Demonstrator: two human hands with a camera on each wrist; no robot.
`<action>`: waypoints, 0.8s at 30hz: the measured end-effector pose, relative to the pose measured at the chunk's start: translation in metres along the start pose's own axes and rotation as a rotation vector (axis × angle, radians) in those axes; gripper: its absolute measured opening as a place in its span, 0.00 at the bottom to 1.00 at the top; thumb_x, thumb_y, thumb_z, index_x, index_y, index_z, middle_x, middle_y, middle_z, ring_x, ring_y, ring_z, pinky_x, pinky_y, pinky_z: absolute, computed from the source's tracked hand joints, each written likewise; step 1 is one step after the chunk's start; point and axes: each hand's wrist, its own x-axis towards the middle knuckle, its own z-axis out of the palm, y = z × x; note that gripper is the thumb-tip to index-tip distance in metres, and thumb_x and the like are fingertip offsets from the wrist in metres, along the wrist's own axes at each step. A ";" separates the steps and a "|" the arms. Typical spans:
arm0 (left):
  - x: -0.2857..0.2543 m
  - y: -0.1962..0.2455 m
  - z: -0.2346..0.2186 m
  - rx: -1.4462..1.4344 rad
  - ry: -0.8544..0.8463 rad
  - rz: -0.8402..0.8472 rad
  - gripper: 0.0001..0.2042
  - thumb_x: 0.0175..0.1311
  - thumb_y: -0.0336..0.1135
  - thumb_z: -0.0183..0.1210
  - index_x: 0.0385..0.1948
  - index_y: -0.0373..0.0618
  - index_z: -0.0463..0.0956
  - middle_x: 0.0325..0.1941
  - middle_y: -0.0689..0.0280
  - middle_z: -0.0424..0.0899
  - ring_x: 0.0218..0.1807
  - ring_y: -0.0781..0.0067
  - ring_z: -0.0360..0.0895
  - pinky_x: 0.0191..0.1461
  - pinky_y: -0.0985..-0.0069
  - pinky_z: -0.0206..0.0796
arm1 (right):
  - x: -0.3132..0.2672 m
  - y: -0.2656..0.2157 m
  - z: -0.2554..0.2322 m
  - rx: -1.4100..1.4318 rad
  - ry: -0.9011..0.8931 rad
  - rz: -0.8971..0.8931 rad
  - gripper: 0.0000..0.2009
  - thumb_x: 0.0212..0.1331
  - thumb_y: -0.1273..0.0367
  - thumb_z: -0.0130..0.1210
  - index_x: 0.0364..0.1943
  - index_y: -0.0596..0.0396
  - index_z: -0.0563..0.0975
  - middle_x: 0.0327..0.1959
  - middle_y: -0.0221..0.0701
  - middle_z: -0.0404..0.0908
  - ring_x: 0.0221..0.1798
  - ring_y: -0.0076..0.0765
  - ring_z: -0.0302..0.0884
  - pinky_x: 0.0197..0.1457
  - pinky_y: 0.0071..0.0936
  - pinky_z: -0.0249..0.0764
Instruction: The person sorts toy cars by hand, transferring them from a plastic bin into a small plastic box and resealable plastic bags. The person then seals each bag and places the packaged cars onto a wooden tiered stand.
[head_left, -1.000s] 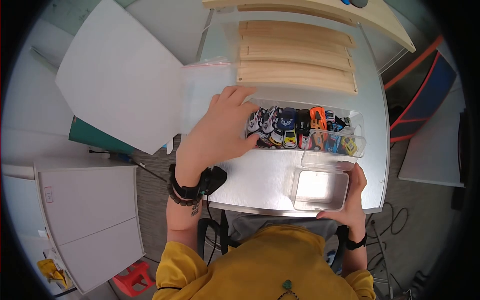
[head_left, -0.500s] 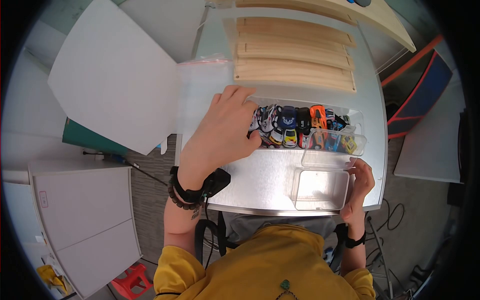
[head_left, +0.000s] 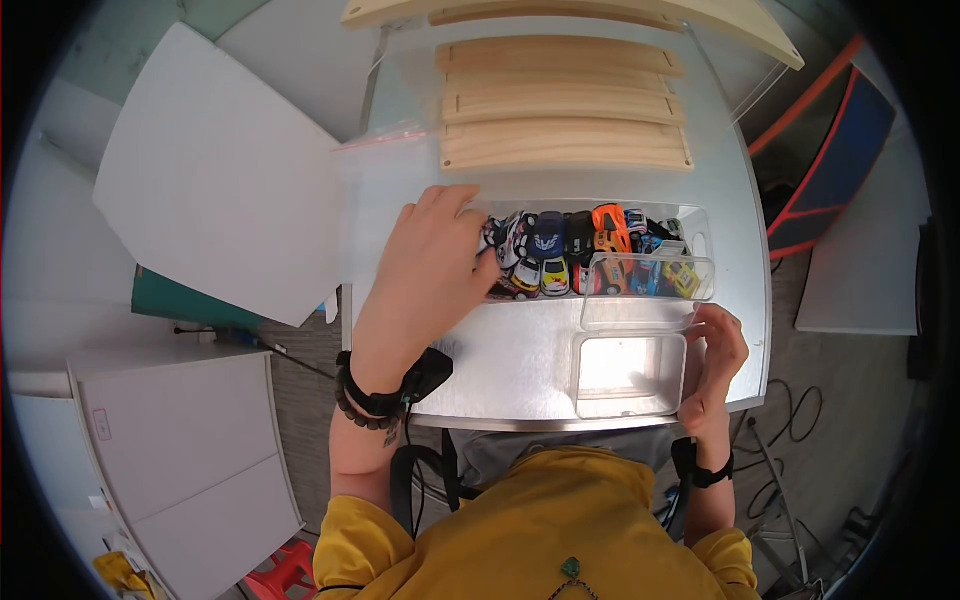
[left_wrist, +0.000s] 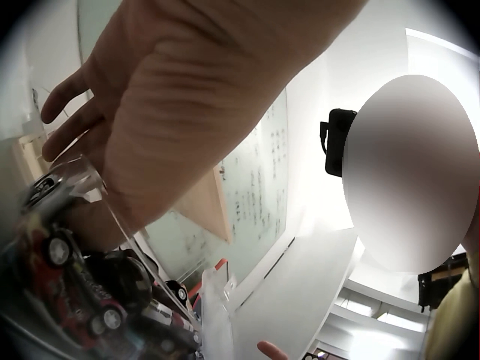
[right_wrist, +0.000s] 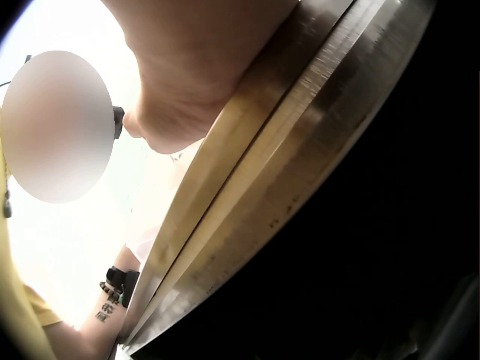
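Left hand [head_left: 425,270] is reaching into the left end of the long clear bin [head_left: 700,222]; the thumb is bending down among the toy cars [head_left: 549,238] and the other fingers are spreading over the far side. Can't tell if that grip is closing on a car, the fingertips are hiding behind the hand and the wall. Right hand [head_left: 715,365] is idling just beside the right wall of the small clear box [head_left: 655,387], fingers curling loosely, grip relaxed and holding nothing. Small box is sitting open near the front edge of the surface [head_left: 500,350], with light glaring off its floor. Its clear lid [head_left: 632,316] is leaning back over the near right part of the bin. Cars are lying packed in the bin: blue and black ones around the middle, a yellow one in the near row, an orange car [head_left: 609,222] right of them at the far side. Beyond the bin, wooden boards [head_left: 560,145] are lying across the surface; a clear zip bag [head_left: 390,205] is lying to the left of them. A big white panel [head_left: 225,170] is standing out further left, and a white cabinet [head_left: 190,430] is standing below it in the head view.
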 end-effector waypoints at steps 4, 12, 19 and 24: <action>-0.002 -0.001 -0.002 0.058 0.048 -0.012 0.12 0.60 0.29 0.70 0.44 0.35 0.89 0.65 0.54 0.84 0.68 0.50 0.77 0.71 0.58 0.70 | 0.000 0.002 0.001 0.019 0.014 -0.006 0.60 0.59 0.18 0.45 0.82 0.51 0.56 0.70 0.50 0.70 0.62 0.40 0.71 0.57 0.37 0.71; 0.000 0.005 -0.007 0.114 0.121 0.035 0.08 0.58 0.26 0.73 0.39 0.37 0.88 0.64 0.58 0.86 0.70 0.54 0.77 0.68 0.58 0.70 | 0.001 -0.001 -0.001 0.007 0.007 0.026 0.59 0.59 0.17 0.42 0.80 0.51 0.57 0.70 0.48 0.70 0.61 0.40 0.73 0.57 0.37 0.72; 0.003 0.016 -0.002 0.149 0.225 0.046 0.06 0.59 0.24 0.71 0.37 0.38 0.86 0.60 0.59 0.87 0.70 0.52 0.77 0.67 0.56 0.70 | 0.004 -0.004 -0.001 0.006 0.010 0.021 0.59 0.60 0.17 0.42 0.79 0.54 0.60 0.70 0.46 0.70 0.63 0.42 0.73 0.57 0.36 0.72; 0.002 0.020 -0.015 0.104 0.274 0.038 0.07 0.60 0.22 0.69 0.39 0.39 0.85 0.55 0.59 0.87 0.62 0.55 0.81 0.61 0.57 0.73 | 0.005 -0.004 -0.001 0.006 0.025 0.006 0.59 0.60 0.18 0.44 0.78 0.57 0.62 0.70 0.46 0.71 0.62 0.43 0.74 0.57 0.37 0.72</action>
